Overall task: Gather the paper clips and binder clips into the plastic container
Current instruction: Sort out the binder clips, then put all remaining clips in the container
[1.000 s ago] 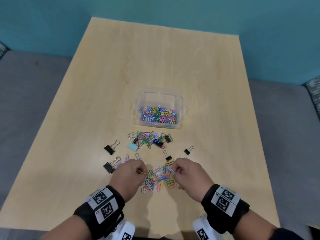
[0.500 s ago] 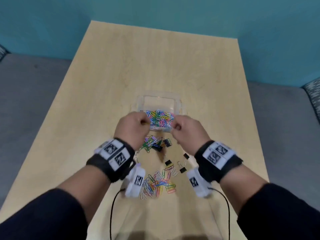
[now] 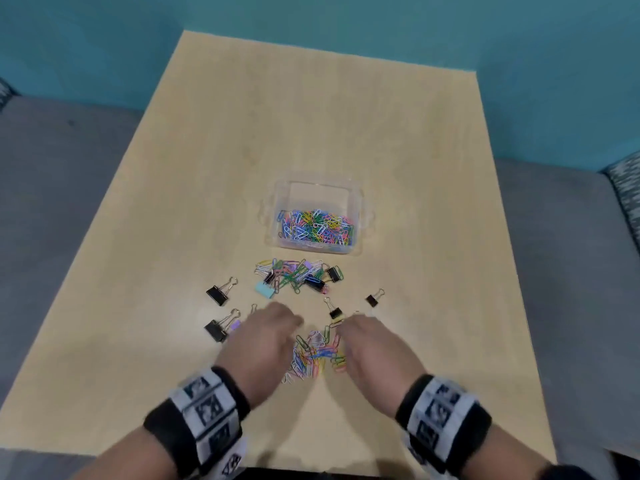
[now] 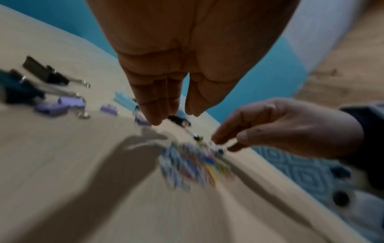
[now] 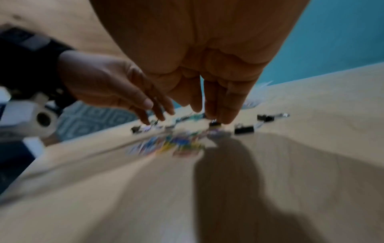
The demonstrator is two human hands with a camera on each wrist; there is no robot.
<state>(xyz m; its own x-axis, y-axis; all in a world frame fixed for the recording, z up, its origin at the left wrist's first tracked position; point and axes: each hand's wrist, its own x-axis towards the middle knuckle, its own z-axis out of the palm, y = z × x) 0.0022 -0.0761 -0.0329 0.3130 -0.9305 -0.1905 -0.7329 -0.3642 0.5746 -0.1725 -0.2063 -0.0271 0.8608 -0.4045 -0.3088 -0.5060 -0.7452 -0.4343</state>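
Plastic container (image 3: 360, 202): part-filled, beyond the loose clip pile (image 3: 317, 353).
Head view: pile between my left hand (image 3: 265, 341) and right hand (image 3: 372, 344), equally near.
Left wrist view: left fingers (image 4: 154, 105) straight, empty.
Right wrist view: right fingers (image 5: 225, 102) extended, holding nothing visible.

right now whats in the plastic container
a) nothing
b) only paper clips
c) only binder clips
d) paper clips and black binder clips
b: the head view shows the container holding a heap of coloured paper clips only, while the binder clips all lie on the table.
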